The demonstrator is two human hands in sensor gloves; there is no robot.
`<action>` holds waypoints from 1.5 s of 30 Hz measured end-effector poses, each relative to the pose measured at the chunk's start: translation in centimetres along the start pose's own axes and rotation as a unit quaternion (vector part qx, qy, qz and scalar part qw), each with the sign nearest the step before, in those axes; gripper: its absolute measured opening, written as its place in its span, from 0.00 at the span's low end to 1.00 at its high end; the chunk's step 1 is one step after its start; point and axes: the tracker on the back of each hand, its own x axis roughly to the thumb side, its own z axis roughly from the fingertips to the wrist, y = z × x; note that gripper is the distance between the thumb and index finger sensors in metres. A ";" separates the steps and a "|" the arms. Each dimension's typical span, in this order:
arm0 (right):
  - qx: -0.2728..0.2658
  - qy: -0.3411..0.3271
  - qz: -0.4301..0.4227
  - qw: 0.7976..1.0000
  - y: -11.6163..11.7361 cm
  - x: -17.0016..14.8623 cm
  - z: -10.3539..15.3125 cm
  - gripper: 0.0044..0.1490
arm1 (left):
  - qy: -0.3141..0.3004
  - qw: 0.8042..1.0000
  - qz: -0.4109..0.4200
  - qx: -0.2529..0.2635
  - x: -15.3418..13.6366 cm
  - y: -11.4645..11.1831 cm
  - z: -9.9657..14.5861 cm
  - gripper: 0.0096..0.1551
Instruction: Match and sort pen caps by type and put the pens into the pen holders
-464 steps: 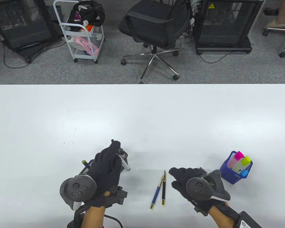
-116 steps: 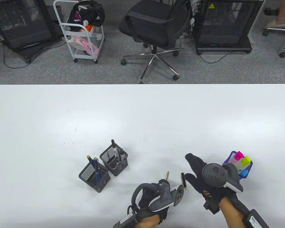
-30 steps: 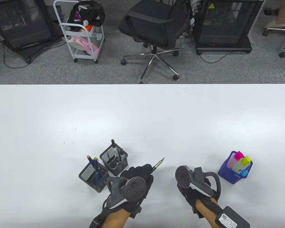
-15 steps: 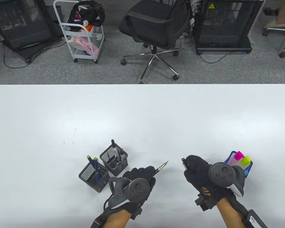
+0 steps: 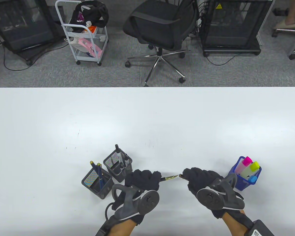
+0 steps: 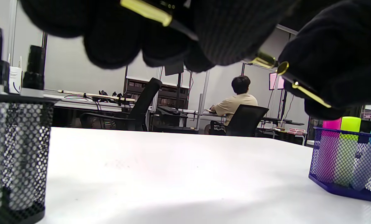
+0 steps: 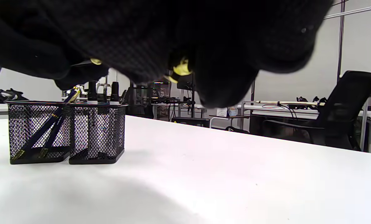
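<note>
Left hand (image 5: pixel 143 180), fingers curled round the pen (image 5: pixel 170 177), holds it above the table (image 5: pixel 147 118), nib toward the right hand (image 5: pixel 201 178). Right hand pinches the cap (image 6: pixel 300 88), mouth at the nib. Relative to the blue holder (image 5: pixel 237 183): both hands to its left, two black mesh holders (image 5: pixel 108 175) further left.

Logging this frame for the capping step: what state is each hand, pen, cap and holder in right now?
Left hand: grips the pen.
Pen: uncapped, nib at the cap's mouth.
Right hand: grips the cap.
Cap: not yet on.
Two black mesh holders: upright, holding pens.
Blue holder: upright, holding highlighters.
</note>
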 end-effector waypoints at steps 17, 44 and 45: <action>-0.023 -0.021 -0.087 0.996 0.1 1.3 0.1 0.33 | -0.044 0.997 0.039 -0.045 0.9 -1.9 -0.3 0.27; -0.149 0.015 -0.290 0.945 -0.2 1.1 0.4 0.35 | -0.077 0.988 0.117 0.059 1.6 0.0 0.3 0.32; -0.145 0.023 -0.282 0.948 -0.2 1.0 0.4 0.36 | -0.070 0.989 0.119 0.062 1.3 0.4 0.3 0.35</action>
